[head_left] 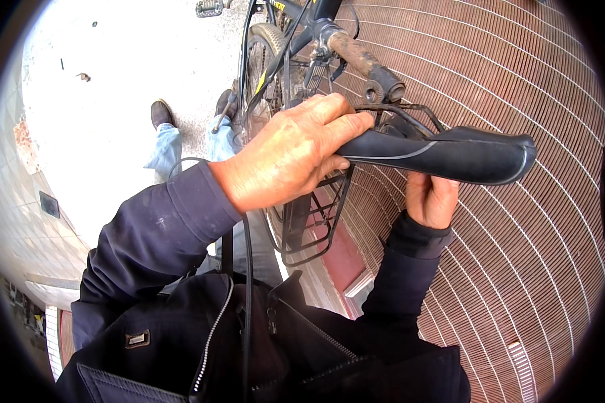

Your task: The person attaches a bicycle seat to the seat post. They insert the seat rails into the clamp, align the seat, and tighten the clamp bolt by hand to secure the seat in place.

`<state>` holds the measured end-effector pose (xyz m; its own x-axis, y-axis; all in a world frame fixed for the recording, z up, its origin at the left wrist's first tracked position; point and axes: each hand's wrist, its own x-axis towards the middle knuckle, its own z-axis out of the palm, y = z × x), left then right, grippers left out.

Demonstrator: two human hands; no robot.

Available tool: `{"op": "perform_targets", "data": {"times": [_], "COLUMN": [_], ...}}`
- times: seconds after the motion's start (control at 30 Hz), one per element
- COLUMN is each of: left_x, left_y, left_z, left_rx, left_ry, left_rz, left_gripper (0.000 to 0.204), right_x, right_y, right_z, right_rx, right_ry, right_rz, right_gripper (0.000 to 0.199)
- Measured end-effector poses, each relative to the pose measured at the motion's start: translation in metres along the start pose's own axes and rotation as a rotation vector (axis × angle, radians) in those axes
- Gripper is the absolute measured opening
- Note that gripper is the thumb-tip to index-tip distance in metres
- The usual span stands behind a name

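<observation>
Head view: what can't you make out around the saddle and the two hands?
- Right hand: fingers hidden under the black saddle; grip unclear.
- Saddle underside and clamp: covered by saddle and left hand.
- Rear rack: upper part behind left hand.
- Pedal: cut by top edge.

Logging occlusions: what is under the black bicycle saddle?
Under the black saddle the right hand reaches up from below; its fingers are hidden by the saddle. Thin saddle rails show behind. The clamp is covered.
</observation>
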<state>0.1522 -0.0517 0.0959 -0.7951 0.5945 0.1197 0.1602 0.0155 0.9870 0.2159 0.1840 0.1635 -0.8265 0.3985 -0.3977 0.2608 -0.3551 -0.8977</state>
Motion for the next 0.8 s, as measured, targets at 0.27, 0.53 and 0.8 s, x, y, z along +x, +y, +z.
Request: {"op": "perform_targets", "data": {"times": [0.27, 0.53, 0.8], "left_x": [0.0, -0.002, -0.002], "left_y": [0.0, 0.0, 0.004], "left_z": [0.0, 0.011, 0.014], "left_rx": [0.005, -0.058, -0.073], "left_ry": [-0.001, -0.092, -0.025], "left_rz": [-0.009, -0.026, -0.045], "left_gripper": [0.054, 0.056, 0.055], "right_x": [0.03, 0.046, 0.045], "right_y": [-0.007, -0.012, -0.012], "right_z": [-0.003, 0.024, 0.012], "right_rx": [-0.005, -0.405, -0.246], "right_ry": [-0.114, 0.021, -0.131], "right_rz": [0.049, 0.063, 0.042], "right_gripper": [0.036, 0.026, 0.029]}}
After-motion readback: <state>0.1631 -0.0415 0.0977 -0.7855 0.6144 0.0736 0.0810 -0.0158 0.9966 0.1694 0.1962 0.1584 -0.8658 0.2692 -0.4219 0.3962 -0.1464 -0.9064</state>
